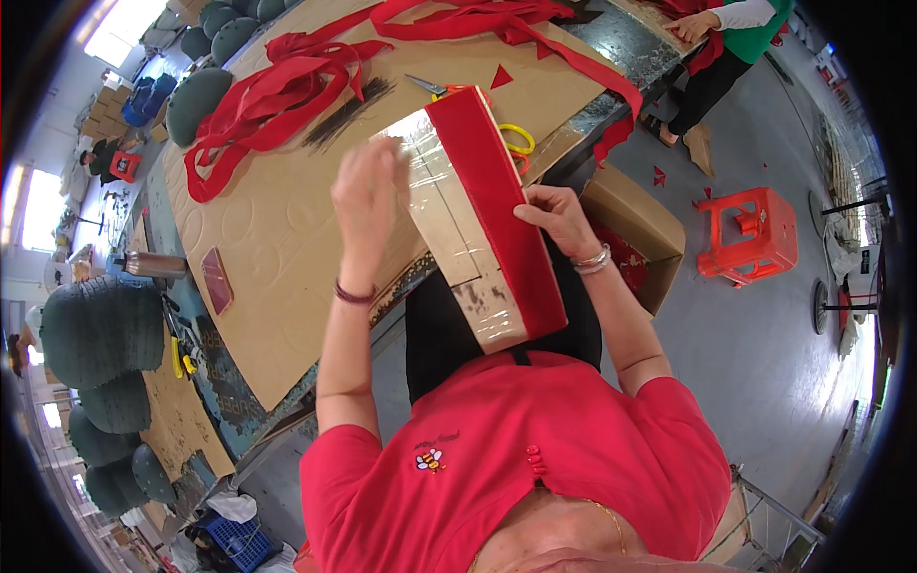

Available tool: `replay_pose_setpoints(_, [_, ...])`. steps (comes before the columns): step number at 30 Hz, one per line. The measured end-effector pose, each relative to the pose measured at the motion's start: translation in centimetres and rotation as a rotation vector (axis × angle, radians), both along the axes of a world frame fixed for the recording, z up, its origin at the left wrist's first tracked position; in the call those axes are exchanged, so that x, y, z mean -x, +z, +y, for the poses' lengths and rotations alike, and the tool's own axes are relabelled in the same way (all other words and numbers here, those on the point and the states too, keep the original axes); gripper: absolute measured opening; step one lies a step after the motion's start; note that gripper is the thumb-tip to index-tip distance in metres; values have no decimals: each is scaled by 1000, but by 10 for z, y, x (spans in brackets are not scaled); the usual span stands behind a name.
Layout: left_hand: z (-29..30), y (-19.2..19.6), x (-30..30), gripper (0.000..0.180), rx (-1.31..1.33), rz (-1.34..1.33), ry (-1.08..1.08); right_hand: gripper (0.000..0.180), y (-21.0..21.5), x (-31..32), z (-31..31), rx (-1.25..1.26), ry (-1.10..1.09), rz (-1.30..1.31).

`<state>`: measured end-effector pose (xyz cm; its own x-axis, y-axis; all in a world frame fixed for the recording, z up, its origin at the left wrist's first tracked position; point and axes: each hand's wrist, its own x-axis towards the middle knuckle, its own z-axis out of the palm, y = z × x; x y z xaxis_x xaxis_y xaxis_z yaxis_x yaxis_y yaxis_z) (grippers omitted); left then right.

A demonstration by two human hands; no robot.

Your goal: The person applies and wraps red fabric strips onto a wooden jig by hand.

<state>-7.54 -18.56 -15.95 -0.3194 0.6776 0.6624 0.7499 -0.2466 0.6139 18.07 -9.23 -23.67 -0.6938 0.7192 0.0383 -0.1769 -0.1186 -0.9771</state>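
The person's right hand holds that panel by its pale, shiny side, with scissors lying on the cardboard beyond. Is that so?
Not quite: in the head view, the right hand holds the panel by its red side, not the pale one. Scissors do lie on the cardboard beyond.

There is one red-banded panel [478, 220], one metal bottle [156, 265], one blue basket [244, 542].

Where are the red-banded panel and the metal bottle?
Red-banded panel [495, 220], head view: on its red band, near mid-length.
Metal bottle [158, 265], head view: on the side of its body.
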Motion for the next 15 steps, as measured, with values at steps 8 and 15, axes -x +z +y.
replay_pose_setpoints(8, [115, 63, -9, 32, 356, 62, -261, 12, 32, -30, 15, -359, -115, -190])
replay_pose_setpoints(15, [169, 36, -48, 25, 754, 21, -649, 9, -4, -70, 0, -27, -171, 2])
